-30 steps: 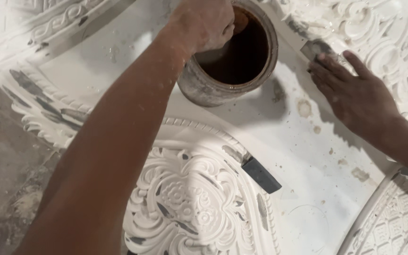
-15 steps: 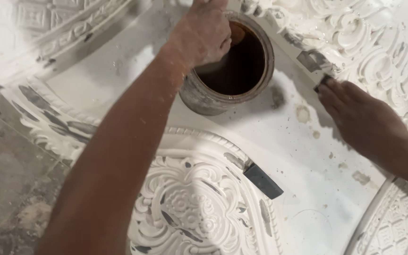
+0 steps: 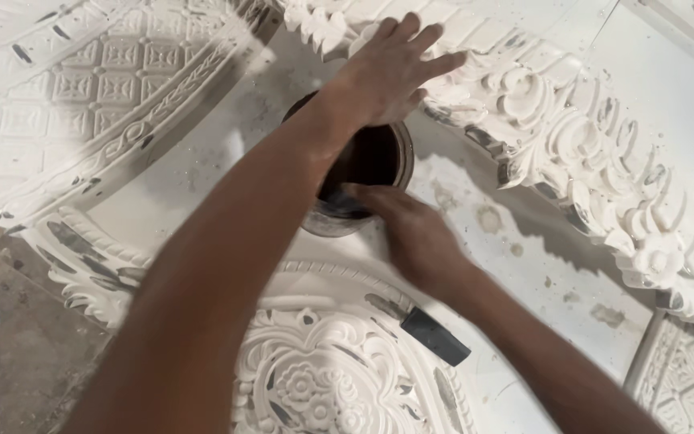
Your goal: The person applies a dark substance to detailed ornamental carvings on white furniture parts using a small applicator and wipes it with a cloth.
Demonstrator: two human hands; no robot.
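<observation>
— Where is the tin?
— The round tin (image 3: 363,173), dark inside, stands on the white floor between the carved plaster pieces, just beside the ornate border (image 3: 580,153).
— And the left hand?
— The left hand (image 3: 391,72) is spread flat, fingers loose, grasping nothing, above the tin's far rim.
— The right one?
— The right hand (image 3: 411,233) touches the tin's near rim; blurred, so I cannot tell if it grips. A dark scraper (image 3: 435,336) lies on the rosette (image 3: 315,378) below.
</observation>
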